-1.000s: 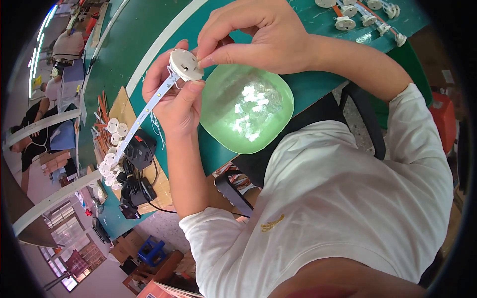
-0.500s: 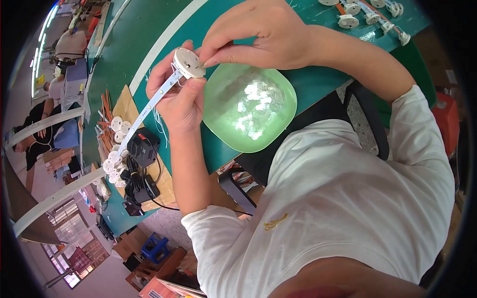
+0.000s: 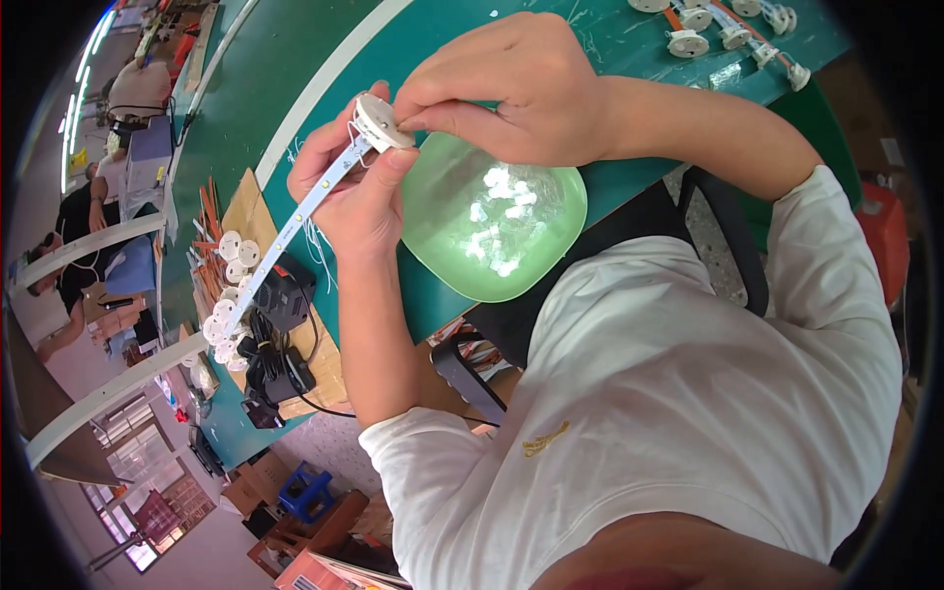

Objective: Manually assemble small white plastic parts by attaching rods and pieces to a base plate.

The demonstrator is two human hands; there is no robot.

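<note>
My left hand (image 3: 346, 211) is closed around a white round end cap (image 3: 382, 122), held up at the far left of the bowl. From the cap an LED strip (image 3: 298, 218) slants down to the left, with thin white wires by the joint. My right hand (image 3: 526, 93) pinches at the cap's near face, thumb against forefinger. Whatever sits between those fingertips is too small to make out. Below my right hand stands a light green bowl (image 3: 433, 241) holding a heap of small clear pieces (image 3: 503, 197).
Left on the table, several white discs (image 3: 236, 258) lie beside a black power tool or adapter (image 3: 285, 295) with cables, on cardboard (image 3: 329, 369). Strips with white end caps (image 3: 688, 43) lie at the far right. Another person (image 3: 84, 221) works at the left.
My right hand has moved slightly down, its fingertips still at the cap. The cap has tilted and shifted a little to the right, the strip with it.
</note>
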